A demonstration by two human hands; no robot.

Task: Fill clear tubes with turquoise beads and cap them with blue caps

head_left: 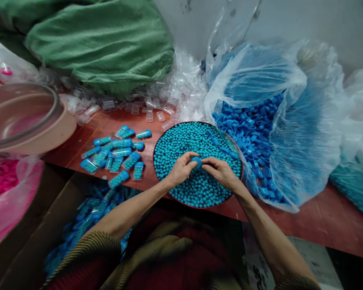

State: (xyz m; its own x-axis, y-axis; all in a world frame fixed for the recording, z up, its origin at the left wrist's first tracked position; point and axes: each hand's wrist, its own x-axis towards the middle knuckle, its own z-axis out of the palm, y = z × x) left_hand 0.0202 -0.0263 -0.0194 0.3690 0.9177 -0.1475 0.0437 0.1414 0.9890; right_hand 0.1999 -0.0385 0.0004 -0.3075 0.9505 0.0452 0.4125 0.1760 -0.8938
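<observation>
Over a round tray (155,155) full of small turquoise balls (196,195), my two hands meet. My left hand (181,169) is closed round a blue cap (197,162); whether a clear bottle sits beneath it is hidden. From the other side, the pinched fingers of my right hand (221,172) touch the same cap. A few loose blue caps (228,152) lie on the balls at the tray's right. Left of the tray, several small clear bottles (122,152) with blue caps and turquoise balls inside lie in a loose group.
Clear empty bottles (181,90) are heaped behind the tray, beside a green cloth bundle (109,44). An open plastic bag (305,133) holds blue caps (251,133) on the right. Basins (60,125) stand at left. Below the red table (329,217), a box holds filled bottles (87,217).
</observation>
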